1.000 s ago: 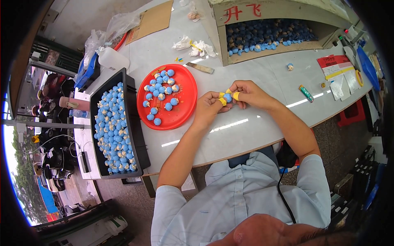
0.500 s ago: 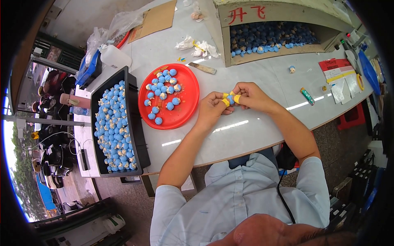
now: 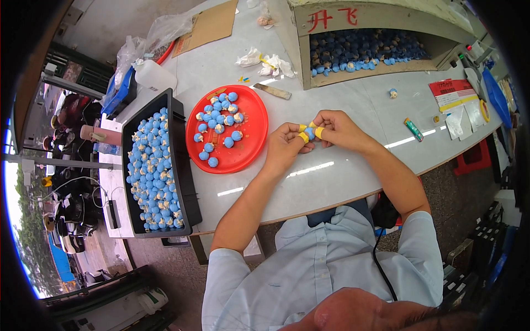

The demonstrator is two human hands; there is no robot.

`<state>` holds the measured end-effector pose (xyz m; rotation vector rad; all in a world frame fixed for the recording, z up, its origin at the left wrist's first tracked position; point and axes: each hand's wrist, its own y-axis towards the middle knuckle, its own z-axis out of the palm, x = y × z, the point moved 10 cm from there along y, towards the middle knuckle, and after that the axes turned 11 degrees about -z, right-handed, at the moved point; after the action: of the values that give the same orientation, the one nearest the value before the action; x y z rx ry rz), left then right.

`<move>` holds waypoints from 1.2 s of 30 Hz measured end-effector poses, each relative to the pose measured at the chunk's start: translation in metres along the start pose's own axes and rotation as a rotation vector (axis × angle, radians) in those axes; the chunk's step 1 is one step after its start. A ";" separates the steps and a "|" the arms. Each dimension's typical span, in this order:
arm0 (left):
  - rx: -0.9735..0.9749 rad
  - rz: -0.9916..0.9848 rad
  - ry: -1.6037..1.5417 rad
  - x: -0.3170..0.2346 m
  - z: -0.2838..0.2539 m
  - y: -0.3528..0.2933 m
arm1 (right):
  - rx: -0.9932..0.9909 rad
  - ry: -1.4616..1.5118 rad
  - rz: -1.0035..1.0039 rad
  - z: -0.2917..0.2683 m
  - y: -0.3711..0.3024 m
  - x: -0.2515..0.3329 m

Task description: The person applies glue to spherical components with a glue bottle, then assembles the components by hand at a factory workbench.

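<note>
Between my hands is a small blue ball (image 3: 310, 133), partly hidden by my fingers. My left hand (image 3: 285, 144) pinches it from the left, and my right hand (image 3: 338, 130) grips it from the right. Yellow tape bands wrap the thumbs and fingertips of both hands. Just left of my hands stands a round red tray (image 3: 248, 144) bearing several blue balls (image 3: 220, 129) with cream-coloured tufts. Farther left, a black bin (image 3: 189, 190) is heaped with more of these tufted balls (image 3: 154, 171).
A box-like shelf (image 3: 305, 60) full of blue balls stands at the back. A flat metal strip (image 3: 272, 91), crumpled white scraps (image 3: 270, 64) and a white jug (image 3: 155, 75) lie beyond the tray. To the right are a single ball (image 3: 393, 93), a green lighter (image 3: 413, 129) and yellow-handled scissors (image 3: 484, 110).
Both hands stay in nearly the same place, still gripping the blue ball. A little more of the ball shows between the fingers.
</note>
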<state>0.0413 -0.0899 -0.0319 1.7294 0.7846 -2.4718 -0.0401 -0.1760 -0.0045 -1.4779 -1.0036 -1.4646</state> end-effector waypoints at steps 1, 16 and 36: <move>0.000 0.000 -0.001 0.000 0.001 0.000 | -0.003 -0.049 -0.002 0.000 0.000 0.001; -0.005 -0.009 -0.037 -0.001 -0.001 0.000 | 0.010 -0.049 -0.011 0.000 0.000 -0.001; 0.013 -0.141 -0.096 0.000 -0.003 -0.004 | -0.043 0.001 -0.032 0.001 0.001 0.004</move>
<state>0.0424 -0.0852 -0.0310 1.5976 0.9129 -2.6322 -0.0387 -0.1755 -0.0004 -1.4975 -1.0049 -1.5180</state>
